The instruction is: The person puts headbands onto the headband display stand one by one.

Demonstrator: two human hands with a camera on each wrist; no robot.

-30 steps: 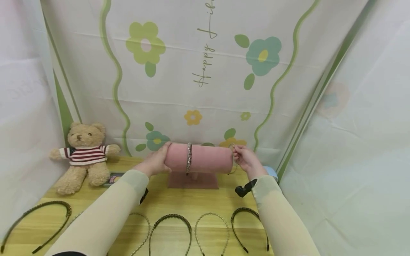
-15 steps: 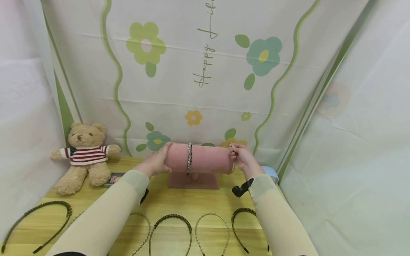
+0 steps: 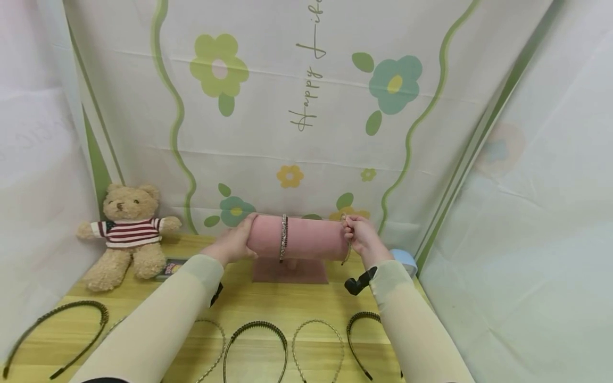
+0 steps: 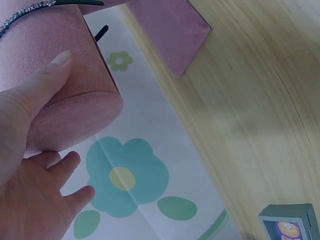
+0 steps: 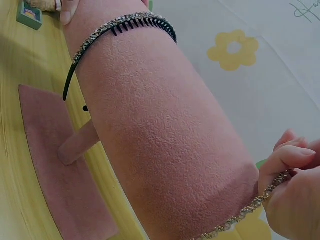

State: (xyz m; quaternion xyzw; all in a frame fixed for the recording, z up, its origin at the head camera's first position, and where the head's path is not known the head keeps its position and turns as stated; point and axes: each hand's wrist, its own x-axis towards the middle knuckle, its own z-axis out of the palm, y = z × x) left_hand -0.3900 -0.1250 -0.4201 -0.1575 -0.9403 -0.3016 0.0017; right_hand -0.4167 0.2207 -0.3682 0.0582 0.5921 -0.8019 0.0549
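beaded headband (image 5: pixel 257 202): gold | display roll (image 3: pixel 313 238): pink | bear shirt (image 3: pixel 133 234): red-white striped | backdrop (image 3: pixel 268 127): white, floral

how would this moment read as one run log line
left hand: holds pink roll, left end | right hand: pinches beaded headband at roll's right end | sparkly headband: over roll

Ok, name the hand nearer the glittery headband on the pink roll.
Left: the left hand holds the pink roll at one end, close to the glittery headband; the right hand pinches a beaded headband at the opposite end, farther away.
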